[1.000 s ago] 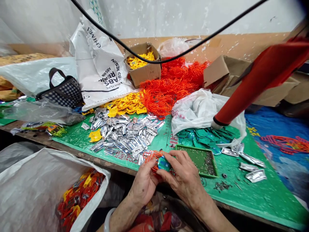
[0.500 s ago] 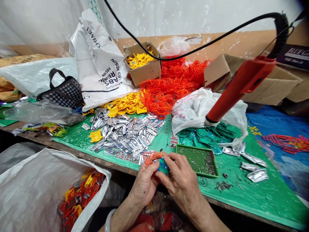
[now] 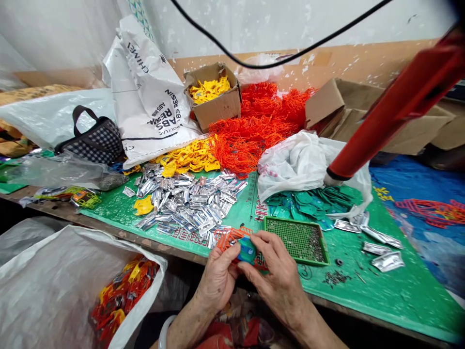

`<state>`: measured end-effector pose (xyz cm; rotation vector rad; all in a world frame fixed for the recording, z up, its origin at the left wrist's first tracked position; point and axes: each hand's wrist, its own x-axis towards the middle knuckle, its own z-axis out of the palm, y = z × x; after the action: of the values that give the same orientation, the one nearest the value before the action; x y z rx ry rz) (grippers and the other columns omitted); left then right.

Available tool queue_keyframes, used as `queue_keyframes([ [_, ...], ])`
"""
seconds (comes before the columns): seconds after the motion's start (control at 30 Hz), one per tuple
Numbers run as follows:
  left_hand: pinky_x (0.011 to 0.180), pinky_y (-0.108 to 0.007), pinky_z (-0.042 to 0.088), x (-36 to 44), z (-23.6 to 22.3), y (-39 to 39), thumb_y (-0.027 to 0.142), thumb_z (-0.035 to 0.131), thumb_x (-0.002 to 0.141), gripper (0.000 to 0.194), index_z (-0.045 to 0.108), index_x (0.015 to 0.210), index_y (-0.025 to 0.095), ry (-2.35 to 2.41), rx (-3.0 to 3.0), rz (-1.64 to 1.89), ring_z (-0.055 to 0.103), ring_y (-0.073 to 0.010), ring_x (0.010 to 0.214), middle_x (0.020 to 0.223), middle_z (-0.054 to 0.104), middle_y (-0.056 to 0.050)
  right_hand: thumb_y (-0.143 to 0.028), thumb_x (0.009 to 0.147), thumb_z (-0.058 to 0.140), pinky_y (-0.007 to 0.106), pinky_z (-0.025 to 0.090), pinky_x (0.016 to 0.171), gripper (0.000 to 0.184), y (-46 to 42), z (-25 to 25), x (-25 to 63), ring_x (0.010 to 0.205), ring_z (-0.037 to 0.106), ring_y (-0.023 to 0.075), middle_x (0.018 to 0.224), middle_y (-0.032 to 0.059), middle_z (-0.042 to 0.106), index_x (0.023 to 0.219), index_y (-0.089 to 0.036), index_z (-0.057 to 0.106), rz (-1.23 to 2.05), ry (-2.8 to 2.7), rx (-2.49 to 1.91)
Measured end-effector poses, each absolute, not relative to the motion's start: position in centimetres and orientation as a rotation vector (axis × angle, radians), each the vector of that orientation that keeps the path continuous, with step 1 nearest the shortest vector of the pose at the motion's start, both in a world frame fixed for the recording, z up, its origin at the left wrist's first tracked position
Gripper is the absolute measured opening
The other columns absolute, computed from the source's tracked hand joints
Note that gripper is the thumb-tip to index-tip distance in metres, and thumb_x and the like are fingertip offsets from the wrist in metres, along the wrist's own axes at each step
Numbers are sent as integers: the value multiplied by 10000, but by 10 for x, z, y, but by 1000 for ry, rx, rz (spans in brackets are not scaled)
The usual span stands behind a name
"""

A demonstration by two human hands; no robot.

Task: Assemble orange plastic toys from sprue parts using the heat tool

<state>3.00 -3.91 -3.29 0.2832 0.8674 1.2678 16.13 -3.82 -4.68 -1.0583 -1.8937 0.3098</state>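
At the table's front edge, both hands hold a small assembly of a flat blue-green plastic piece over an orange plastic frame. My left hand is closed on its left side, thumb lying on the blue-green piece. My right hand pinches the right side with thumb and fingers. The fingers hide the assembly's underside. Just right of my right hand is a green gridded tray with small dark screws. A red power screwdriver hangs above the right side of the table.
Silver metal-like pieces lie in a heap behind my hands. Behind are yellow parts and orange frames. Green pieces lie by a white plastic bag. An open white sack with coloured parts stands lower left.
The hanging screwdriver has swung to the right. My fingers have shifted slightly, and more of the blue-green piece shows between them.
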Motion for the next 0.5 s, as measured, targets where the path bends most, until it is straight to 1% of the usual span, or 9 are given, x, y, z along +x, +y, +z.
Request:
queue_keyframes([
  [0.1,670,-217,557,31,-34,-39,260,907,600,269,792,818,151,863,260,1267,694,-147,688,779,784,-44,-196,875,639,441,590,839,401,-38,-47,161,1027,612,254,1123,130,614,1259,-187,523,293,-1890,-1069],
  [0.23,689,-219,566,31,-36,-39,227,918,575,284,795,818,148,855,207,1271,707,-150,706,825,797,-48,-195,868,644,440,597,821,387,-37,-47,162,1008,618,259,1119,141,610,1240,-170,540,286,-1895,-1073],
  [0.4,694,-223,569,30,-37,-39,246,905,613,277,798,850,149,849,240,1263,706,-151,727,840,798,-56,-181,824,686,417,610,769,369,-33,-43,165,949,640,250,1077,123,610,1178,-184,581,380,-1895,-1075],
  [0.5,679,-239,572,30,-38,-40,265,881,650,264,799,872,149,836,269,1263,707,-169,746,877,799,-67,-194,823,690,402,606,737,360,-30,-40,167,916,639,239,1062,115,611,1170,-191,594,408,-1905,-1068],
])
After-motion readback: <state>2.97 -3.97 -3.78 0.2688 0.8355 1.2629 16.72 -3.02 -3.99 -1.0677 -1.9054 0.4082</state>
